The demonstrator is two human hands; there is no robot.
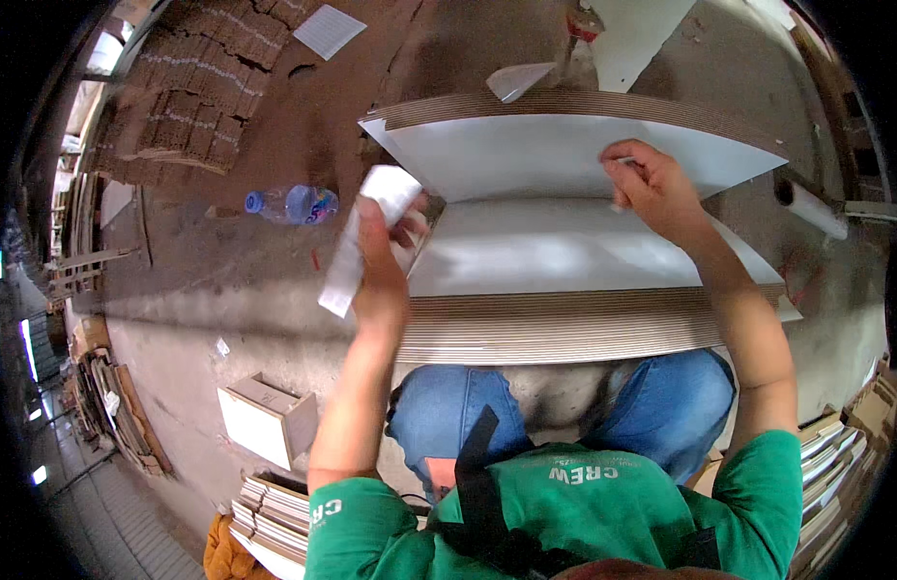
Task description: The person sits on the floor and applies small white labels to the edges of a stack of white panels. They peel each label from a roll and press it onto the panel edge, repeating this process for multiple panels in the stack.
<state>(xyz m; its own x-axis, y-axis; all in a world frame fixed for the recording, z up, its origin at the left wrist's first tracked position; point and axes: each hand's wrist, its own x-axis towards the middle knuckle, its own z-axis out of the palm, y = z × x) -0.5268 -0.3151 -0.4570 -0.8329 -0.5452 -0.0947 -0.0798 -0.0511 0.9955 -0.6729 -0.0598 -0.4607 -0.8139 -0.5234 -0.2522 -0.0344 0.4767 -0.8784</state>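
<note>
Blue denim knees, then stack of white-faced, brown-edged flat boards; left hand gripping white oblong pad beside it; right hand over boards, fingers curled narrow, can't tell if holding; clear blue-capped plastic bottle out left

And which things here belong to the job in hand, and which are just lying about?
Seemingly part of the job:
white packet, held in the left hand
white-faced cardboard sheets, below the right hand

Seemingly just lying about:
clear bottle, on its side
white roll, at right
orange cloth, lower left
</note>
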